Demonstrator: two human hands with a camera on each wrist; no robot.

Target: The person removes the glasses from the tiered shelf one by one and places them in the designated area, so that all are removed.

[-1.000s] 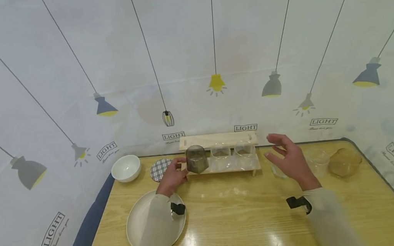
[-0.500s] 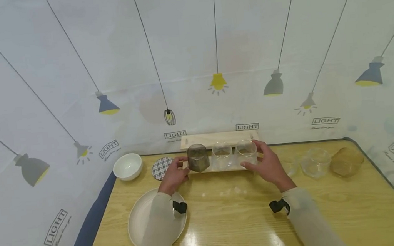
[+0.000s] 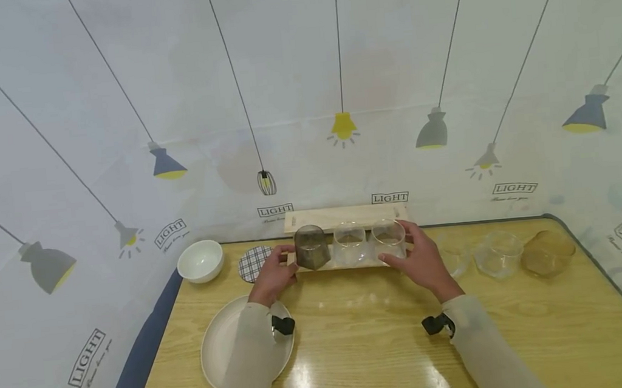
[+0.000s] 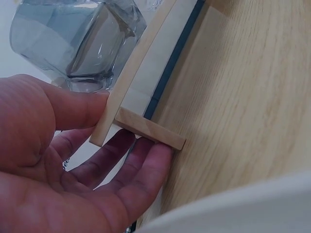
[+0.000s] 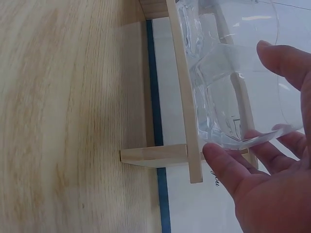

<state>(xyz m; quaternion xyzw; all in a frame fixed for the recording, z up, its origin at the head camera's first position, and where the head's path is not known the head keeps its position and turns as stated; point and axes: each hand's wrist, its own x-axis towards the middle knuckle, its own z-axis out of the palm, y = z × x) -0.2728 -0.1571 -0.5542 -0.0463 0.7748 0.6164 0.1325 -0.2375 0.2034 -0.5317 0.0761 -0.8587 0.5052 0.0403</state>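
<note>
A small wooden rack [image 3: 344, 267] stands at the back of the table with three glasses in a row on it. From left to right these are a smoky grey glass [image 3: 311, 247], a clear glass [image 3: 350, 245] and another clear glass [image 3: 388, 242]. My left hand [image 3: 275, 277] grips the rack's left end. In the left wrist view the thumb lies by the rail [image 4: 129, 80], with fingers against the short leg [image 4: 150, 130]. My right hand [image 3: 425, 264] holds the rightmost clear glass, fingertips low around its base [image 5: 228, 133] and thumb on its near side.
A white bowl [image 3: 201, 262], a checked round coaster [image 3: 255, 263] and a large pale plate [image 3: 219, 347] are on the left. Two clear glasses, one [image 3: 498, 255] beside an amber glass [image 3: 548, 253], stand at the right. A wall hanging [image 3: 303, 97] rises behind the table.
My right hand has moved left from beside the rack to the rightmost clear glass and closed around it. The left hand stays at the rack's left end.
</note>
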